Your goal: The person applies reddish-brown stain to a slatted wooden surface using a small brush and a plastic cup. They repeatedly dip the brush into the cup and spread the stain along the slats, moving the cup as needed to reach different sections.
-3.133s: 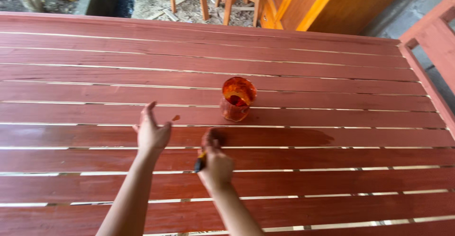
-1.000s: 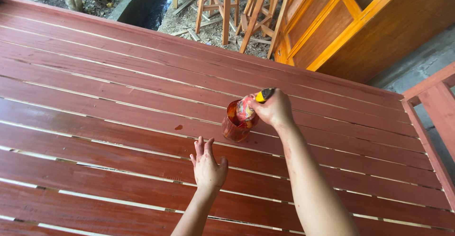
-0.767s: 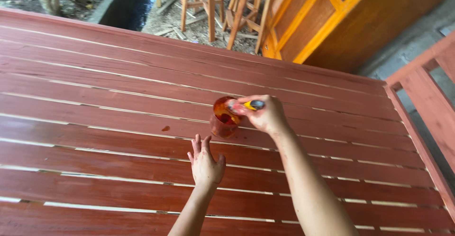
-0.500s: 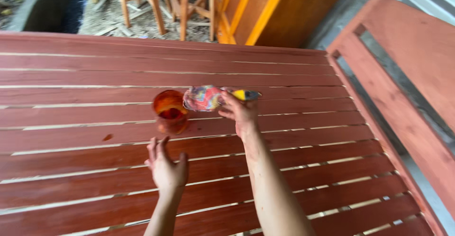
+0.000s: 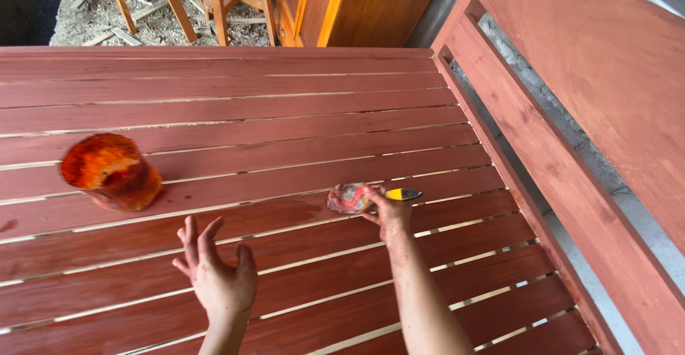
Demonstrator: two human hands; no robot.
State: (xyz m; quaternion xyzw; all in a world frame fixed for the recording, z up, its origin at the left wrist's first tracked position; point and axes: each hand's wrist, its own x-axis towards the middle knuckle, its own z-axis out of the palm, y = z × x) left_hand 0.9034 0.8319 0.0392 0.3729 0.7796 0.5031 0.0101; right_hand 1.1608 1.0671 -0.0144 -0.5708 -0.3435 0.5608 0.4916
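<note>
My right hand [image 5: 389, 216] grips a paintbrush [image 5: 371, 196] with a yellow-and-black handle and a stained, cloth-wrapped head [image 5: 347, 198], pressed on a red-brown slat. My left hand [image 5: 214, 273] hovers with fingers spread above the slats, holding nothing. An orange, paint-smeared cup [image 5: 110, 171] stands on the slatted surface [image 5: 285, 141] to the left, nearest my left hand and apart from it.
The slatted red-brown wooden surface has gaps between its boards. A raised red-brown side rail [image 5: 542, 155] runs along the right. Beyond the far edge stand wooden stools [image 5: 193, 2] on sawdust-strewn ground and an orange-brown cabinet [image 5: 357, 5].
My right hand has carried the brush from the cup down and right onto the slats. The view has swung right, so the cup now sits far left.
</note>
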